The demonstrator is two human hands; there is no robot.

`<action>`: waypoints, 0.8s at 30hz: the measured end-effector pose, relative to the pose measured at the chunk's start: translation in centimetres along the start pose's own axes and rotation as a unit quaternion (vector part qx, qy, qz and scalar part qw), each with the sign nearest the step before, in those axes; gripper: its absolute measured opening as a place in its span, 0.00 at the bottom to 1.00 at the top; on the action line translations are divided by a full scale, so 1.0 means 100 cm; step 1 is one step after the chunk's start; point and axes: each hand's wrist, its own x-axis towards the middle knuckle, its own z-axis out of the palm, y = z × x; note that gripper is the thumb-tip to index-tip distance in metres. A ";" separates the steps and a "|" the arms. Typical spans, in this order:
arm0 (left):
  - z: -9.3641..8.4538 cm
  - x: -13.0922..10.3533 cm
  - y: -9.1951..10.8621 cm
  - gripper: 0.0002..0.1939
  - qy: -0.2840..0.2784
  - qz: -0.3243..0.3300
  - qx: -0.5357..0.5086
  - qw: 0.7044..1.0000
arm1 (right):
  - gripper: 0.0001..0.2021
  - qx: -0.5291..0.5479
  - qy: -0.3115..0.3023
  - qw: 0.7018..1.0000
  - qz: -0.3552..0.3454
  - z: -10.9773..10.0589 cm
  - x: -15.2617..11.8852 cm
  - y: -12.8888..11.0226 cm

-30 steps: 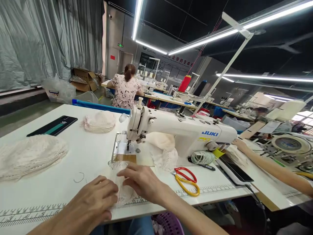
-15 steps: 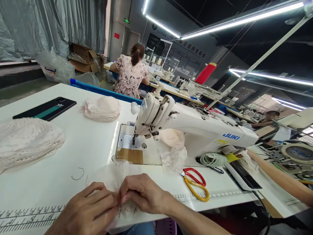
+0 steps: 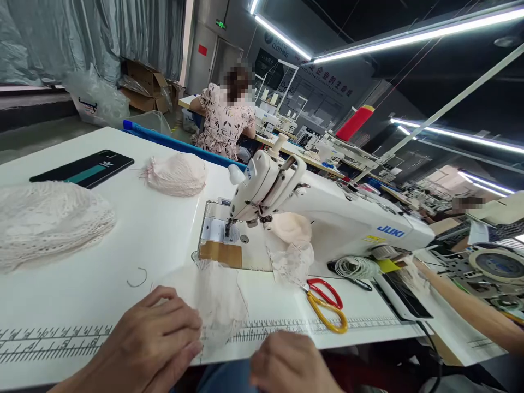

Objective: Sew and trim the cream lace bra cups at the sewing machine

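My left hand lies at the table's front edge, its fingers closed on a sheer white lace fabric. The fabric spreads flat towards the sewing machine, with a loose thread along its right side. Apart from it, my right hand hangs low in front of the edge, slightly blurred. Its fingers are curled together, and anything in them is hidden. Beyond the fabric stands a white sewing machine, with pale lace pieces under its arm. Scissors with red and yellow handles rest to the right.
Two pale lace piles, one large and one small, sit on the left beside a dark phone. A ruler tape runs along the front. Coiled cord lies by the machine. Another person's arm reaches in from the right.
My right hand has let go of the fabric and moved right and down, off the table edge. The bunched fabric now lies flatter. The view has shifted slightly.
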 end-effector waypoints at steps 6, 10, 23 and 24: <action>-0.008 0.002 0.008 0.13 -0.044 -0.029 0.009 0.999 | 0.10 -0.059 0.074 0.996 -0.002 0.047 0.012 -0.033; -0.003 -0.001 0.005 0.10 -0.046 -0.036 0.024 0.998 | 0.12 -0.057 0.100 0.993 -0.003 0.056 0.023 -0.036; 0.007 -0.004 -0.002 0.10 0.034 -0.045 -0.022 0.998 | 0.10 -0.088 0.196 0.976 0.020 0.070 0.013 -0.039; 0.008 -0.005 -0.002 0.10 0.039 -0.046 -0.027 0.998 | 0.10 -0.097 0.176 0.979 0.007 0.068 0.016 -0.038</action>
